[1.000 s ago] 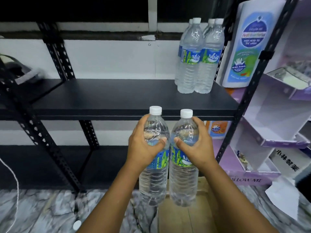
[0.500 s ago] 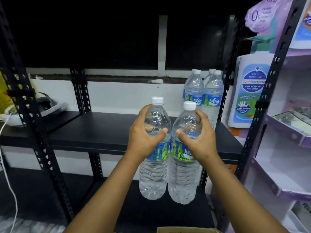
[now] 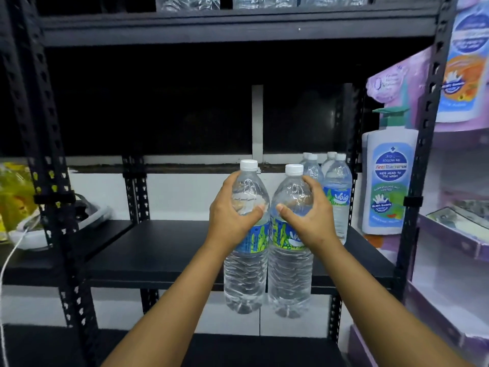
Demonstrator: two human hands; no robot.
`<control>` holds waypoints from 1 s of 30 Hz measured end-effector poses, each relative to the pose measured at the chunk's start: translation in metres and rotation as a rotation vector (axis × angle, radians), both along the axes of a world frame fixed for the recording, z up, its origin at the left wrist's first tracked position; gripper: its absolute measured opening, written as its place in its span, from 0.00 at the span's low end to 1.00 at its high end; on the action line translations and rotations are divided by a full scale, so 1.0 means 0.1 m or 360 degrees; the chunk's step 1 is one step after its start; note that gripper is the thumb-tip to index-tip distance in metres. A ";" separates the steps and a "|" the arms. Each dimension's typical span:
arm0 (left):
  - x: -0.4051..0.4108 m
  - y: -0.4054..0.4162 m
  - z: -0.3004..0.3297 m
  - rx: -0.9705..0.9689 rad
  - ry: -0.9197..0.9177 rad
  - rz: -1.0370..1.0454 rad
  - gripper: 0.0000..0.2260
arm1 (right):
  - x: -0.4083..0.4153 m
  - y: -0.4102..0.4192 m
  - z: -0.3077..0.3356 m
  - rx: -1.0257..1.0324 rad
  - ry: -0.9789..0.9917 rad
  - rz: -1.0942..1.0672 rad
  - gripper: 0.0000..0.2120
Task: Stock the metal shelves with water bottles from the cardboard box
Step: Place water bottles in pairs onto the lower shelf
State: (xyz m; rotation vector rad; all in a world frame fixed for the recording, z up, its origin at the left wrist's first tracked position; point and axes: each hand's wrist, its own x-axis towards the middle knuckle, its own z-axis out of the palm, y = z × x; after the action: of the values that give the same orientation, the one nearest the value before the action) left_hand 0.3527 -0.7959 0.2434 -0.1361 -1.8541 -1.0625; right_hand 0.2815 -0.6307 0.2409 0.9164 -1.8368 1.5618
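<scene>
My left hand (image 3: 229,218) grips a clear water bottle (image 3: 246,274) with a white cap and blue-green label around its upper body. Beside it, my right hand (image 3: 309,218) grips a second, matching bottle (image 3: 289,282). Both bottles are upright, side by side, held in the air in front of the black metal middle shelf (image 3: 164,250), their bases below its front edge. Several identical bottles (image 3: 337,192) stand at the back right of that shelf. The cardboard box is out of view.
An upper shelf (image 3: 225,27) carries more bottles along the top edge. Perforated black uprights (image 3: 50,181) frame the rack. A large white soap-bottle display (image 3: 387,181) and purple cardboard trays (image 3: 460,229) stand right. A yellow packet (image 3: 13,197) and white cable (image 3: 10,258) lie left.
Both hands have lifted the two bottles from below the middle shelf up to its height. The view has tilted upward, so the box left the frame and the upper shelf appeared.
</scene>
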 end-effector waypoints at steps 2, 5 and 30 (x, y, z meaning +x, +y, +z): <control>-0.03 -0.06 0.01 -0.0013 0.0006 0.0036 0.32 | -0.03 -0.07 0.03 0.0016 0.0020 -0.0009 0.35; -0.09 -0.13 0.02 0.0011 -0.0007 0.0078 0.32 | -0.09 -0.16 0.05 0.0024 0.0028 0.0003 0.36; -1.06 -0.49 -0.08 0.0062 -0.0124 0.0116 0.34 | -0.93 -0.54 0.08 -0.0017 -0.0087 -0.0064 0.30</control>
State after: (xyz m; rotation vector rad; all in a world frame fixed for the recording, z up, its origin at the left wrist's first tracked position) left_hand 0.2463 -0.8444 0.2351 -0.0041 -1.8921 -1.0661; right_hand 0.1883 -0.6846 0.2488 0.8345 -1.8707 1.5850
